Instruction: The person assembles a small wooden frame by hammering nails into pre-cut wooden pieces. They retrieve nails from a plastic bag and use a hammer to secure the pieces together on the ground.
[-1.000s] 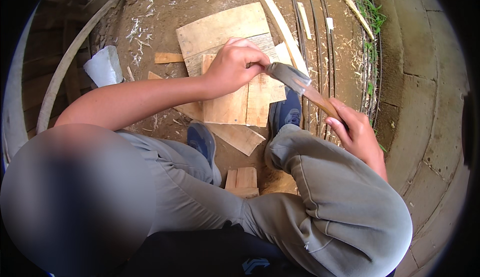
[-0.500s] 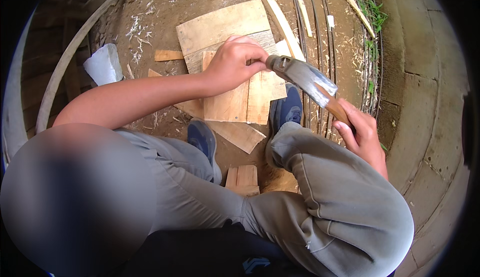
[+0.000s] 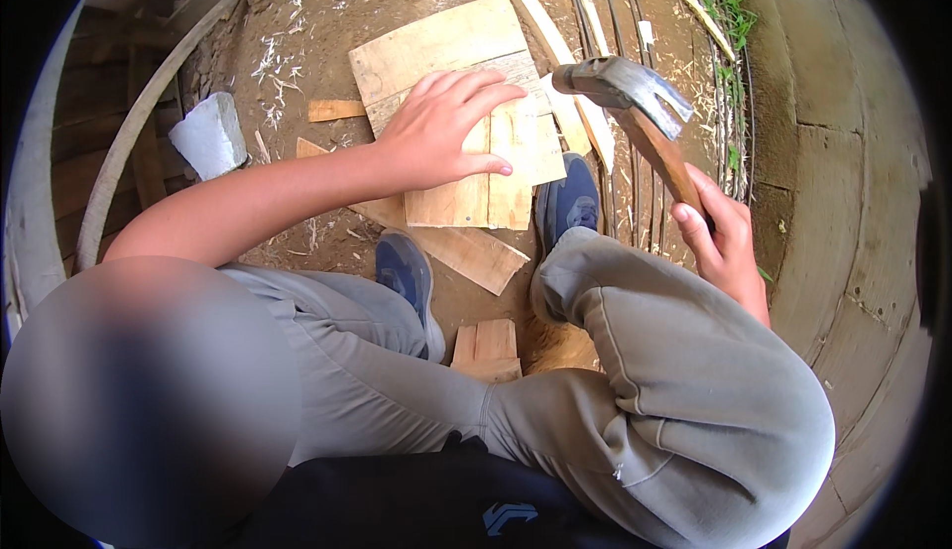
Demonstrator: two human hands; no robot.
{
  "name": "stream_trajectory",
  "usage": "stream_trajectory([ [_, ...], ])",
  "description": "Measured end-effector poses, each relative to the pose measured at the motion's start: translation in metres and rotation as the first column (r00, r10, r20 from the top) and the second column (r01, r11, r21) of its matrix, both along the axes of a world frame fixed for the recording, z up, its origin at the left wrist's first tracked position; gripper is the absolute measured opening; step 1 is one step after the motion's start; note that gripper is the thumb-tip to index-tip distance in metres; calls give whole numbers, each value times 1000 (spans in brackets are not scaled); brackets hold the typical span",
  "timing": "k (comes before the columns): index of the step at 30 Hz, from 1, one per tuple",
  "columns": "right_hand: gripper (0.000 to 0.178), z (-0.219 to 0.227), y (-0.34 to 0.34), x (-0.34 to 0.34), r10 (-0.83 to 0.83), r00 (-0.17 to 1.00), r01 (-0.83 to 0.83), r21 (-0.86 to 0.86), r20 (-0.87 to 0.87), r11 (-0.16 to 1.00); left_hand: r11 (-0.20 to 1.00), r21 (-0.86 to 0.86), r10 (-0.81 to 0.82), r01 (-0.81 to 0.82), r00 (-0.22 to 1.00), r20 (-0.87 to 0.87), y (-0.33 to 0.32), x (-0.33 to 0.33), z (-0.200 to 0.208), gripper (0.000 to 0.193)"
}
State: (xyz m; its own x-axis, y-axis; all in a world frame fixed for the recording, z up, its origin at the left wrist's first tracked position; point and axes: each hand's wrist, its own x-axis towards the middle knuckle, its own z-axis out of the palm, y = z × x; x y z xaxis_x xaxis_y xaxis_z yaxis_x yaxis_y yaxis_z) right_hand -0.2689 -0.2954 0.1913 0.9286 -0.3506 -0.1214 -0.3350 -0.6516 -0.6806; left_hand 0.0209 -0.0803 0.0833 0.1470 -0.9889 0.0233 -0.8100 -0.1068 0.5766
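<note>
My right hand (image 3: 724, 237) is wrapped round the wooden handle of a claw hammer (image 3: 659, 157). The hammer's metal head is at the far end, beside the boards and apart from my left hand. Fingers spread, my left hand (image 3: 441, 127) lies over overlapping flat wooden boards on the ground. Its thumb points across the nearer pale board (image 3: 466, 207), which has small nail marks. The farther, wider board (image 3: 436, 38) extends beyond my fingers. I cannot make out a nail under the hand.
My shoes (image 3: 402, 271) stand on either side of another plank (image 3: 481, 256). A small wood block (image 3: 486, 346) sits between my legs. Thin dark rods (image 3: 635, 13) and wood strips run along the right. A whitish stone (image 3: 210, 137) lies left, and a concrete ledge (image 3: 823, 202) borders the right.
My left fingers have opened from a pinch and spread over the boards. The hammer has moved up and right, away from those fingers.
</note>
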Motion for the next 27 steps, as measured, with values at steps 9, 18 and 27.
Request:
stream_trajectory([
  [9,39,2,8,2,20,996,-18,22,-83,1000,975,217,20,-46,992,124,0,-11,12,80],
  [18,36,17,21,13,-26,986,14,-80,-162,997,973,202,87,-109,990,111,6,-8,1,96],
  [27,39,10,27,17,95,991,-114,-230,-91,967,914,394,67,-99,993,93,0,-7,9,97],
])
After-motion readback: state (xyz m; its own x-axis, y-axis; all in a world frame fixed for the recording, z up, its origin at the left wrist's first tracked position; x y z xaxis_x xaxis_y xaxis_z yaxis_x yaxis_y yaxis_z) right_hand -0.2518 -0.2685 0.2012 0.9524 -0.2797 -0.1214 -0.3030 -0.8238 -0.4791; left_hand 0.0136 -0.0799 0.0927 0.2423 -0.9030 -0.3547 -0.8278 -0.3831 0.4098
